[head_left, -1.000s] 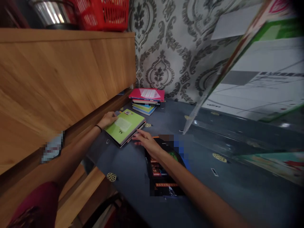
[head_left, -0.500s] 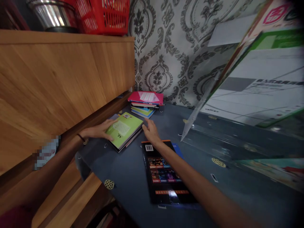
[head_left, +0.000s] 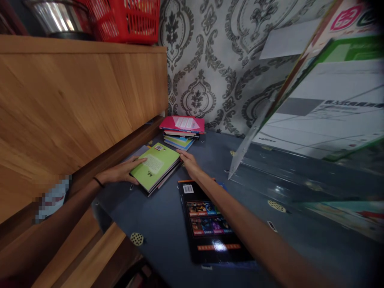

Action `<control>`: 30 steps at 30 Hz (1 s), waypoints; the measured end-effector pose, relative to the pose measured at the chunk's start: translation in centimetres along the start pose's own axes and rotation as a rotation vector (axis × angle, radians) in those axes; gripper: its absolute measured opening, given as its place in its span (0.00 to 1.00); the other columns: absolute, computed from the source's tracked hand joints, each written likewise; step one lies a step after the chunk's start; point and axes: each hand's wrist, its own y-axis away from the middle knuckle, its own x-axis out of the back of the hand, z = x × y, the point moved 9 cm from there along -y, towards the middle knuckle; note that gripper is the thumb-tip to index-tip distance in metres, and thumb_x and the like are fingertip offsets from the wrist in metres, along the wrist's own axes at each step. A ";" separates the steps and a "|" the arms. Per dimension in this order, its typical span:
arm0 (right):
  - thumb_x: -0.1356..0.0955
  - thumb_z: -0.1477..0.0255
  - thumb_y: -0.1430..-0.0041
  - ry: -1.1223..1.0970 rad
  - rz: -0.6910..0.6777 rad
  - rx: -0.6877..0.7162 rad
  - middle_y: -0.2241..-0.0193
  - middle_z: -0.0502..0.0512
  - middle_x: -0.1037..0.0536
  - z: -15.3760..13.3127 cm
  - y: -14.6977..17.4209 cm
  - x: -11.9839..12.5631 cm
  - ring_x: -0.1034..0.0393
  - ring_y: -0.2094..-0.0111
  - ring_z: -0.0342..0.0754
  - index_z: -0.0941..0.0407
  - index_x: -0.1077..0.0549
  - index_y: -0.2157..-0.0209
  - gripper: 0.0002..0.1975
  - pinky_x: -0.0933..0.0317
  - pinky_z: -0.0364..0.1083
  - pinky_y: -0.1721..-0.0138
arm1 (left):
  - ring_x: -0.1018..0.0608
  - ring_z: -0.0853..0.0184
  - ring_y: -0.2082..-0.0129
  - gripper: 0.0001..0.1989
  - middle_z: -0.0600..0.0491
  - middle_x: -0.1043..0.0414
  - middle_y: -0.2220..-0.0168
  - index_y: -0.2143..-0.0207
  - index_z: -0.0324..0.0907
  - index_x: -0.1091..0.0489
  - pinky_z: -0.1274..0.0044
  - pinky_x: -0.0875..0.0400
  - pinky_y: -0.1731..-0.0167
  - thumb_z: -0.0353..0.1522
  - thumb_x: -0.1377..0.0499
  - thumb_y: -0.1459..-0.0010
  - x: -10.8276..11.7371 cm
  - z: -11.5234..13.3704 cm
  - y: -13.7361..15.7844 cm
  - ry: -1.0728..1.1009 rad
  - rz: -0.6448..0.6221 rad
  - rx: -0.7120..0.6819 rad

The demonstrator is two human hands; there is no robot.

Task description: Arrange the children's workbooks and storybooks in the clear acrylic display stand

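A small stack of books lies on the dark table, with a lime-green book [head_left: 156, 162] on top, its barcode side up. My left hand [head_left: 124, 170] grips the stack's left side, fingers reaching onto the green cover and thumb at the near left edge. At the right corner, my right hand [head_left: 189, 162] holds the same stack, its fingertips partly hidden behind the edge. Under my right forearm lies a black book [head_left: 207, 224] with colourful pictures; a blue cover shows from beneath it. Farther back, against the wall, sits another pile topped by a pink book [head_left: 181, 124].
A wooden cabinet [head_left: 84, 104] borders the table on the left, with a steel pot [head_left: 61, 18] and a red basket [head_left: 127, 20] on it. At right stands a clear plastic holder [head_left: 246, 148] with printed sheets. Patterned wallpaper [head_left: 207, 60] covers the wall behind.
My left hand's fingers have shifted onto the green cover. My right hand has closed in on the stack's right corner. The view has moved slightly; the other books look unmoved.
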 end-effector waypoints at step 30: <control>0.28 0.69 0.44 -0.362 -0.080 -0.493 0.73 0.50 0.23 0.2 15.5 -8.0 0.23 0.70 0.46 0.53 0.33 0.69 0.09 0.30 0.45 0.65 | 0.32 0.64 0.73 0.18 0.54 0.31 0.75 0.74 0.42 0.28 0.76 0.43 0.74 0.49 0.39 0.53 2.8 -2.8 -0.8 0.312 0.275 0.375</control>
